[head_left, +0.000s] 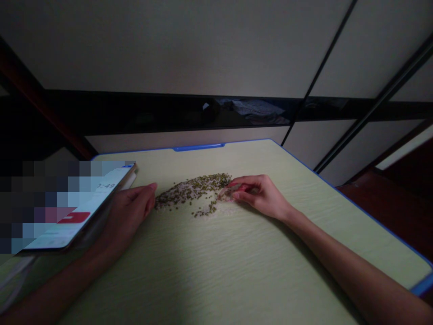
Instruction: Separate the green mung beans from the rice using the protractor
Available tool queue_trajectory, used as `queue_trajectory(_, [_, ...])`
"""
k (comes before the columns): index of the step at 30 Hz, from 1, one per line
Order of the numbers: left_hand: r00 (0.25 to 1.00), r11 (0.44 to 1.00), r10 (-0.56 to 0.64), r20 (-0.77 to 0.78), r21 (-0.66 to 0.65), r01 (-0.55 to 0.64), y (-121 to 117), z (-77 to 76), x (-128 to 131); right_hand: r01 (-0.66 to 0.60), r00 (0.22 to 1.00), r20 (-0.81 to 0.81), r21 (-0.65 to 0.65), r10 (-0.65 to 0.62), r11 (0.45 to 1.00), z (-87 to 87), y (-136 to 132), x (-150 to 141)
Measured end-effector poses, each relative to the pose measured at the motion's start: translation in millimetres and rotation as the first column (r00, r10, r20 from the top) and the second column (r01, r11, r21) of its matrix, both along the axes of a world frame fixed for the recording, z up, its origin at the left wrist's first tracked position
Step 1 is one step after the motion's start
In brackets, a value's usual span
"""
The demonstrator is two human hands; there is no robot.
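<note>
A long, low pile of small green beans mixed with pale grains [192, 188] lies across the middle of the table, with a smaller scatter on its near side. At its right end, my right hand [262, 194] has thumb and fingers closed on a small clear piece [226, 194], whose exact kind I cannot make out. This piece rests low among the grains. My left hand [135, 203] is closed beside the pile's left end, thumb against the curled fingers. Whatever may be inside that grip is hidden.
The pale yellow-green table [216, 266] has a blue edge and a blue handle [199, 147] at the back. A large lit screen [84, 212], partly pixelated, stands tilted at the left, close to my left forearm. Cabinet panels [189, 49] rise behind the table.
</note>
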State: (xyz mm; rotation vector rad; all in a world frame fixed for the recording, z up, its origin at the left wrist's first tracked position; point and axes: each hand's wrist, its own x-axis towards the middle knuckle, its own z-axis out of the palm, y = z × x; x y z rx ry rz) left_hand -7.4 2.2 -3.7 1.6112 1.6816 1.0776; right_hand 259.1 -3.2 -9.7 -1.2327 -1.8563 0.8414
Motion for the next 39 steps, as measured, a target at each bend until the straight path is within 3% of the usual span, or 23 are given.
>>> queue_trajectory(31, [1.000, 1.000, 0.031, -0.002, -0.003, -0.031, -1.9, 6.5, 6.4, -0.051, 0.999, -0.015, 0.042, 0.052, 0.998, 0.1, 1.2, -3.1])
queue_trajectory(39, [1.000, 1.000, 0.012, -0.015, 0.014, -0.012, 0.2, -1.0, 0.3, -0.087, 0.996, -0.006, 0.041, 0.088, 0.995, 3.4, 0.1, -8.5])
